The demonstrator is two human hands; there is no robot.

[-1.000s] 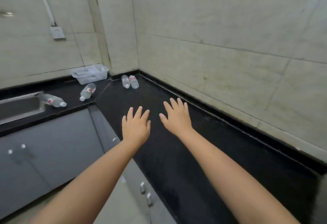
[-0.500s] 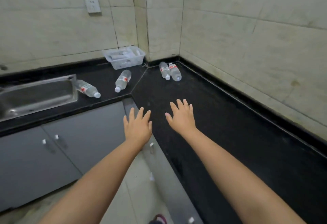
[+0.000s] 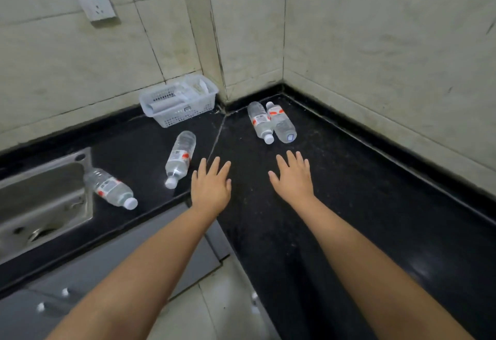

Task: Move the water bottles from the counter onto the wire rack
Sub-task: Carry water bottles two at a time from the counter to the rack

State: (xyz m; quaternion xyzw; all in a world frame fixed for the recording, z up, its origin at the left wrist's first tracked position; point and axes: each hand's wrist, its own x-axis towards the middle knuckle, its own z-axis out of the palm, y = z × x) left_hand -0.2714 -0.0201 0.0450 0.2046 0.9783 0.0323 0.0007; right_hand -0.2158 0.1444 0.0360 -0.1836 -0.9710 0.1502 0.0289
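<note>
Several clear water bottles with red-and-white labels lie on their sides on the black L-shaped counter (image 3: pixel 349 184). Two lie touching in the corner: one (image 3: pixel 259 120) with its white cap toward me, the other (image 3: pixel 281 123) beside it on the right. A third bottle (image 3: pixel 180 155) lies left of the counter seam. A fourth bottle (image 3: pixel 110 188) rests at the sink's right rim. My left hand (image 3: pixel 210 186) hovers open, palm down, just right of the third bottle. My right hand (image 3: pixel 294 175) is open, palm down, just in front of the corner pair. No wire rack is in view.
A white perforated plastic basket (image 3: pixel 179 102) holding packets stands against the back wall. A steel sink (image 3: pixel 40 205) is set in the counter at left. A wall socket (image 3: pixel 95 3) hangs above. Grey cabinet doors (image 3: pixel 80 280) and tiled floor lie below the counter.
The view has drawn closer to the corner and turned left; both open hands have moved forward over the counter toward the bottles. No bottle has moved.
</note>
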